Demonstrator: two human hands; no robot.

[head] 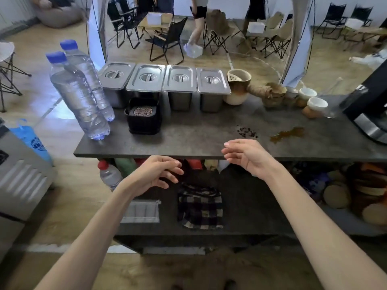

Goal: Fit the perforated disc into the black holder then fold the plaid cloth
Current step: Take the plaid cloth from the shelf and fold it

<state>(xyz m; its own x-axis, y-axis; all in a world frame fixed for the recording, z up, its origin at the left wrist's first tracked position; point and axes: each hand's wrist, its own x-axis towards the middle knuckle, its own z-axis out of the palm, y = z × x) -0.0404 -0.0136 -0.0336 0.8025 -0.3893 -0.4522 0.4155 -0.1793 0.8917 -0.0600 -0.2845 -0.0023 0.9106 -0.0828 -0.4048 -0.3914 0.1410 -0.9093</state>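
disc: already sitting flat in the holder, pattern side up, so that half looks done to me

holder: back left on the counter, just in front of the steel tins and right beside the bottles

cloth: not on the counter at all. It's down on the shelf underneath, lying loose and unfolded, far end kinda bunched up. Its long side seems to run away from the person

left hand: empty, fingers loosely curled, hovering just up and left of the cloth's far end. Definitely the nearer one

right hand: also empty and relaxed, up over the counter's front edge, further off from the cloth

key bit: the cloth lies below and between the two hands, so my guess is both need to drop down toward the shelf, left getting there first

other stuff: clear tray on the shelf left of the cloth, brown spill on the counter off to the right
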